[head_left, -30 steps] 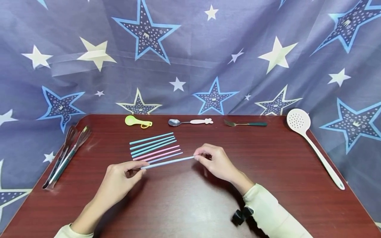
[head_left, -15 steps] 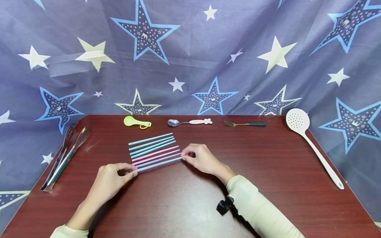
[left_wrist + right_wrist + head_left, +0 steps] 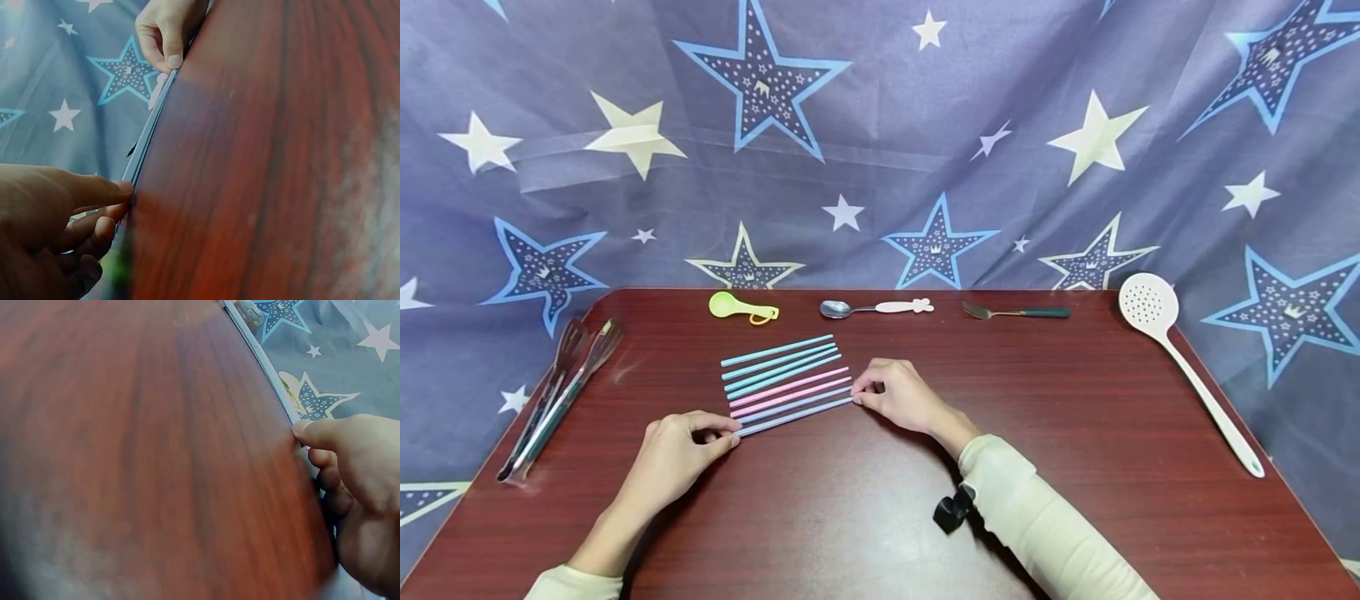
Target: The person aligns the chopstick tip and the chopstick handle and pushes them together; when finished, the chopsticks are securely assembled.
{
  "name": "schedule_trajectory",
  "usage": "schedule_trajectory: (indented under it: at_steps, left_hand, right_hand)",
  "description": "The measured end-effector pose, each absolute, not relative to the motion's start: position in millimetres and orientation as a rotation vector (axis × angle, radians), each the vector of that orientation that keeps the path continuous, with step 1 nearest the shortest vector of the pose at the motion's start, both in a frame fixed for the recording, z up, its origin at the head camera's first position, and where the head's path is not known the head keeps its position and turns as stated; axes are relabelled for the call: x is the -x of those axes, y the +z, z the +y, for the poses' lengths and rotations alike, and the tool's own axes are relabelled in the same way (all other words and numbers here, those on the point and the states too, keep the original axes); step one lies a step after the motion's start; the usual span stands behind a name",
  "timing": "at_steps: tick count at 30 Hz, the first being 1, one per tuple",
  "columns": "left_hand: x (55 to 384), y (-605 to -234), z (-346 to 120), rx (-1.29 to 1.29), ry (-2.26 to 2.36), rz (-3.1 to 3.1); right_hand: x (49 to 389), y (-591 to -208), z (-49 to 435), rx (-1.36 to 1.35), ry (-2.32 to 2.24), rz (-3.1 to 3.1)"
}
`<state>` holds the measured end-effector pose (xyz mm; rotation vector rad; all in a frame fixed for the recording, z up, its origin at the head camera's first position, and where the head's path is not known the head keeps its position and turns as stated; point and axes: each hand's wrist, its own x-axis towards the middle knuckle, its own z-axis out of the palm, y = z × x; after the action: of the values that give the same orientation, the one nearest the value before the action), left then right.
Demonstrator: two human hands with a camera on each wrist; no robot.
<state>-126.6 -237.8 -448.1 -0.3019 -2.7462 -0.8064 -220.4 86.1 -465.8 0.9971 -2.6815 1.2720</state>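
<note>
A light blue chopstick (image 3: pixel 793 417) lies at the near side of a row of chopsticks on the table, slanting up to the right. My left hand (image 3: pixel 679 450) pinches its left end between thumb and fingers. At the other end, my right hand (image 3: pixel 901 396) pinches the tip. Just behind it is a second blue chopstick (image 3: pixel 792 406), close alongside. Farther back come two pink chopsticks (image 3: pixel 788 387) and several teal chopsticks (image 3: pixel 777 350). Both wrist views look along the held chopstick (image 3: pixel 149 128), with thumb and fingers at its ends.
Along the back edge lie a green measuring spoon (image 3: pixel 726 305), a spoon with a white handle (image 3: pixel 895 307) and a fork with a green handle (image 3: pixel 1045 312). A white skimmer (image 3: pixel 1202 383) rests at the right edge. Whisk-like utensils (image 3: pixel 561 400) lie at the left.
Both hands have moved left with the light blue chopstick, bringing it from a rightward offset into line beside the other blue one. Over the last half second they have barely shifted.
</note>
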Motion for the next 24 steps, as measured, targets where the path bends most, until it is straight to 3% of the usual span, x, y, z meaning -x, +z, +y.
schedule_trajectory:
  at_steps: [24]
  left_hand:
    - [133.5, -438.6, -230.6, 0.219, -0.815, -2.798]
  right_hand:
    - [221.3, -465.9, 89.0, -0.876, 1.312, -2.718]
